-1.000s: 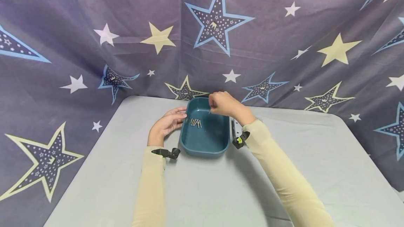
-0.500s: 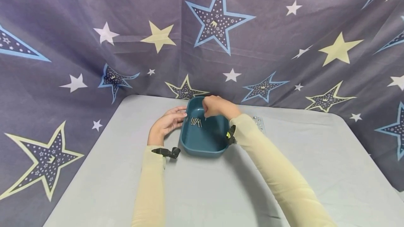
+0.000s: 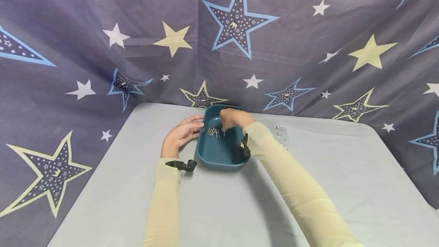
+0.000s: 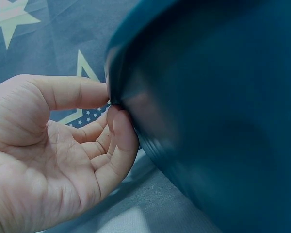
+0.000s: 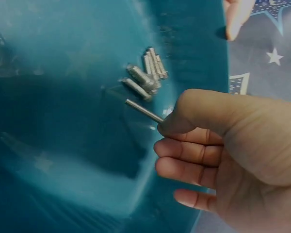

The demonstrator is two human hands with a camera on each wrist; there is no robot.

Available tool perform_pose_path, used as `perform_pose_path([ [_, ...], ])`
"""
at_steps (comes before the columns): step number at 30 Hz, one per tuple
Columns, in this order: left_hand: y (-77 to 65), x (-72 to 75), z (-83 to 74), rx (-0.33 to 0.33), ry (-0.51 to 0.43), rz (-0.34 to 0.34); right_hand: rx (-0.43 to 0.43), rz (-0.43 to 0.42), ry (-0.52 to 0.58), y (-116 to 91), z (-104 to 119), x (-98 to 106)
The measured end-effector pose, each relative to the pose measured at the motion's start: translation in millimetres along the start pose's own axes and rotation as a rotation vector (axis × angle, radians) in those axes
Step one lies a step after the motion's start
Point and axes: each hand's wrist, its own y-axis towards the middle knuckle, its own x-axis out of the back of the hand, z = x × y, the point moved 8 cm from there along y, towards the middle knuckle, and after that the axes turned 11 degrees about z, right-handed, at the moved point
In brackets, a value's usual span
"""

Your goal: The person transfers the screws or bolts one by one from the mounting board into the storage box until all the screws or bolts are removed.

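My right hand [image 3: 231, 119] reaches down into a teal plastic bin [image 3: 221, 155] and pinches a slim metal bolt [image 5: 144, 111] between thumb and forefinger. In the right wrist view the bolt's free end points toward several loose bolts [image 5: 140, 77] on the bin floor, close by; they lie near its left side in the head view. At the bin's left wall, my left hand [image 3: 183, 132] holds the rim, thumb [image 4: 82, 92] at the edge and curled fingers [image 4: 123, 141] against the wall just below it.
Right of the bin, a clear or silvery plate [image 3: 282, 136] with several small shiny round pieces lies partly behind the right sleeve [image 3: 291, 178]. A grey cloth covers the table [image 3: 212, 209]. A star-patterned curtain [image 3: 144, 10] hangs right behind the bin.
The right hand has moved left and lower into the bin with the bolt, closer to the loose bolts. More of the plate shows at right. The left hand stays at the rim.
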Motion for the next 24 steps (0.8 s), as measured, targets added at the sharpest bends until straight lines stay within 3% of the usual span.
perform_pose_path([
  [12,-0.2,-2.1,-0.6,-0.006,-0.012,0.010,-0.058,0.074,0.040,19,-5,-17],
  [24,0.2,-0.9,-0.3,-0.002,0.003,0.003,-0.092,0.075,0.065,16,-1,-16],
])
